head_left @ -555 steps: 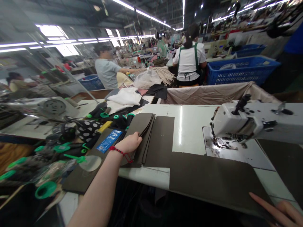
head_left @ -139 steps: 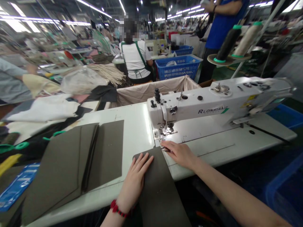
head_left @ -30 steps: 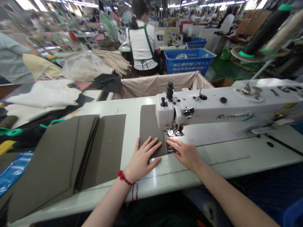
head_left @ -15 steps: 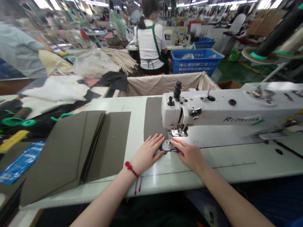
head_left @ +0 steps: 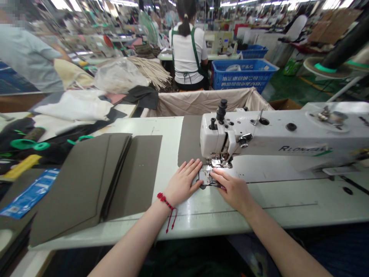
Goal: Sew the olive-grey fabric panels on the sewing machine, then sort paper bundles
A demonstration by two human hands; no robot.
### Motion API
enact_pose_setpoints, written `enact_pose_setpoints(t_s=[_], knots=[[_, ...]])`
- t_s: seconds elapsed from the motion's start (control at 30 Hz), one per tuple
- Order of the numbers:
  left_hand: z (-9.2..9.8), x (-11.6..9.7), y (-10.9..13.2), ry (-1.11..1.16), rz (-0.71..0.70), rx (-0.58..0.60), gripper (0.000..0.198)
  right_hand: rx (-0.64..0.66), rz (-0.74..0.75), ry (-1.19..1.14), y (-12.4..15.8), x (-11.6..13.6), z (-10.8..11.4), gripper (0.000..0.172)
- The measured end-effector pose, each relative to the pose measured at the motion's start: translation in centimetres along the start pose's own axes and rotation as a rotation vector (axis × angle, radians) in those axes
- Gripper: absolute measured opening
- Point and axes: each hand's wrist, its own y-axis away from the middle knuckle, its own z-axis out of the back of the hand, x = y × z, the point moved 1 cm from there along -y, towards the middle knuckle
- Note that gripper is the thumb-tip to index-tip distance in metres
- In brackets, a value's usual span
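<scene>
My left hand (head_left: 183,182) lies flat with fingers apart on the white sewing table (head_left: 168,161), just left of the needle plate. My right hand (head_left: 233,190) presses its fingertips down close to the presser foot (head_left: 220,163), though I cannot tell whether they hold anything. A dark grey-brown fabric strip (head_left: 190,140) runs away from me beside the machine head, its near end by the foot. On my left lie a stack of matching fabric panels (head_left: 72,196) and a flat panel (head_left: 138,173).
The white RLONXIANG sewing machine (head_left: 276,138) stands on the right. On the left are a blue packet (head_left: 25,196) and green-capped items. Beyond a beige cloth-lined bin (head_left: 201,102) sit a co-worker in a white shirt (head_left: 187,57) and a blue crate (head_left: 243,75).
The fabric strip has slid farther away from me past the presser foot. My hands have drawn closer together near the needle, and the view has shifted slightly.
</scene>
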Motion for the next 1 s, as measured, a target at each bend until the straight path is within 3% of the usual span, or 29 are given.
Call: enact_pose_setpoints(t_s=[0.57,1.0], knots=[[0.1,0.0,-0.2,0.000,-0.010,0.005,0.061,0.022,-0.015,-0.024,-0.2,0.0,0.2,0.059],[-0.7,0.6,-0.6,-0.097,-0.063,-0.053,0.068,0.024,-0.032,0.056,0.3,0.6,1.2,0.044]])
